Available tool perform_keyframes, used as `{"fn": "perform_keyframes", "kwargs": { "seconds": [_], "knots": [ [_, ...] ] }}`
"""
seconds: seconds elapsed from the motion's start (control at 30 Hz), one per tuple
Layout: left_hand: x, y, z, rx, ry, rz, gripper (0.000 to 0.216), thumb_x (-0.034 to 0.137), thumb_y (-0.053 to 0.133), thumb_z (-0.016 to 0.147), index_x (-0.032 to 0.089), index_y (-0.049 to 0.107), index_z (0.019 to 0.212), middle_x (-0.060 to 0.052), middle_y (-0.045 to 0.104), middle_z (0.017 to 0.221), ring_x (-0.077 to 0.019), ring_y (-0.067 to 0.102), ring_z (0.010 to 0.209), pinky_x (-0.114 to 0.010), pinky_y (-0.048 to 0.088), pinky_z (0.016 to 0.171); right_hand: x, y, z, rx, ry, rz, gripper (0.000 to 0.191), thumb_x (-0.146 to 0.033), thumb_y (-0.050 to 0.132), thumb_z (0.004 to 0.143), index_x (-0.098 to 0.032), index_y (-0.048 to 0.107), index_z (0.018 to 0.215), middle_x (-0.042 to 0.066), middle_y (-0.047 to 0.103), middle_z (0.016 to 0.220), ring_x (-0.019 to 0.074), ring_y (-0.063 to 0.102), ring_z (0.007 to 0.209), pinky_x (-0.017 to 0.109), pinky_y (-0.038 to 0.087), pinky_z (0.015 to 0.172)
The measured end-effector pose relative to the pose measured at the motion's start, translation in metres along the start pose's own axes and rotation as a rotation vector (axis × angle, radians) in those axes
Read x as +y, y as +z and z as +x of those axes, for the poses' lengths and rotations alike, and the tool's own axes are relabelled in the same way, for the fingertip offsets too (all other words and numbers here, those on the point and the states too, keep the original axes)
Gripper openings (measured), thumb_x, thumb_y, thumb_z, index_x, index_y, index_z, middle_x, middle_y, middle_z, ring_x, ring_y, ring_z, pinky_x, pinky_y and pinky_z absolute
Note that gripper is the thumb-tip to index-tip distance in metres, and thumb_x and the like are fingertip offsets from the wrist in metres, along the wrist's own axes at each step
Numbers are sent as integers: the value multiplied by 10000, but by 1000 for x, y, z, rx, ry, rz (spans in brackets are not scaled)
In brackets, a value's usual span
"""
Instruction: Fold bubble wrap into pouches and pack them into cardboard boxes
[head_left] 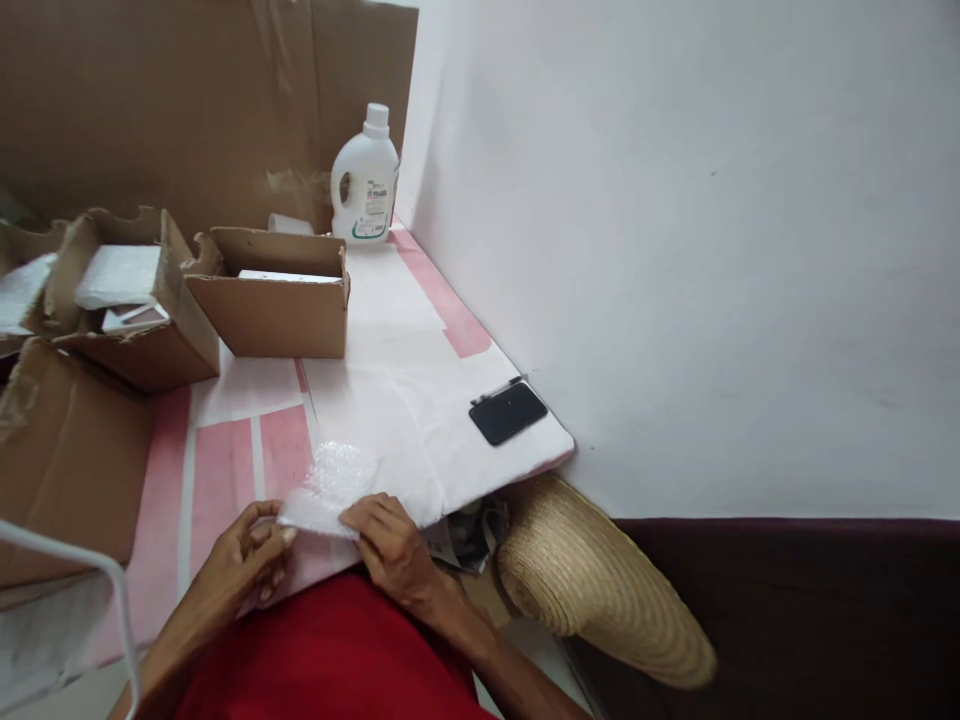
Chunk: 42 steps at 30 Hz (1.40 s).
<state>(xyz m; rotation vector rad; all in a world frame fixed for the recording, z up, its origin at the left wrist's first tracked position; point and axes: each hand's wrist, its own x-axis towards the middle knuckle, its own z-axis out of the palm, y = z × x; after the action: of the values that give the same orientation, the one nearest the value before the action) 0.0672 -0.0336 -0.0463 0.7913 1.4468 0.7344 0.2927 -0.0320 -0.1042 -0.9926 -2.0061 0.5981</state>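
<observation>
A clear piece of bubble wrap (334, 478) lies at the table's near edge, its front edge raised towards me. The fingertips of my left hand (251, 555) pinch its left front corner. At the right front corner, my right hand (388, 540) grips the same sheet between thumb and fingers. Whether anything is inside the wrap, I cannot tell. Beneath it is the pink and white table cover (232, 460).
Open cardboard boxes stand to the left, one (289, 315) holding white flat pieces, another (180, 330) bubble-wrapped items. A white jug (367, 185) is at the back. A black phone (508, 412) lies near the right edge. Below is a straw hat (592, 570); a white cable (82, 555) crosses the lower left.
</observation>
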Motion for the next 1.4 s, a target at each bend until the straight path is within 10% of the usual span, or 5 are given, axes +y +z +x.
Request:
{"fn": "perform_keyframes", "kwargs": {
  "seconds": [0.23,0.4,0.7,1.0,1.4],
  "knots": [
    [5,0,11,269,641,475,397,463,671,857,238,605,1177,-15,670,881,-152,634,703,-292,559,686,-1,-4,20,188,532,179,226,-244,527,953,-184,646,1137,25,681,875,172,646,791,265,506,731],
    [-9,21,30,165,1144,901,389,211,540,937,255,614,1316,-80,716,1210,-215,662,1145,-347,514,1008,4,-5,30,179,615,214,231,-242,571,908,-179,634,1121,8,657,794,160,640,712,249,500,664],
    [-41,45,51,181,1094,1344,707,401,571,931,281,316,1580,-113,335,1646,-324,333,1509,-469,333,1172,7,1,28,348,514,67,299,-228,561,943,-183,574,1238,112,658,1111,203,677,894,332,594,762],
    [-30,30,73,175,1219,1324,659,90,476,881,272,448,1513,-87,578,1478,-249,546,1341,-374,476,1019,43,-3,47,133,261,-328,222,-148,532,935,-211,674,1093,105,654,1011,280,617,947,466,566,841],
    [55,16,90,495,1571,1062,708,25,405,908,313,370,1553,-56,575,1483,-218,467,1434,-347,469,1105,22,-73,148,-242,754,944,449,-605,762,789,-177,628,806,-51,490,641,66,423,507,205,320,521]
  ]
}}
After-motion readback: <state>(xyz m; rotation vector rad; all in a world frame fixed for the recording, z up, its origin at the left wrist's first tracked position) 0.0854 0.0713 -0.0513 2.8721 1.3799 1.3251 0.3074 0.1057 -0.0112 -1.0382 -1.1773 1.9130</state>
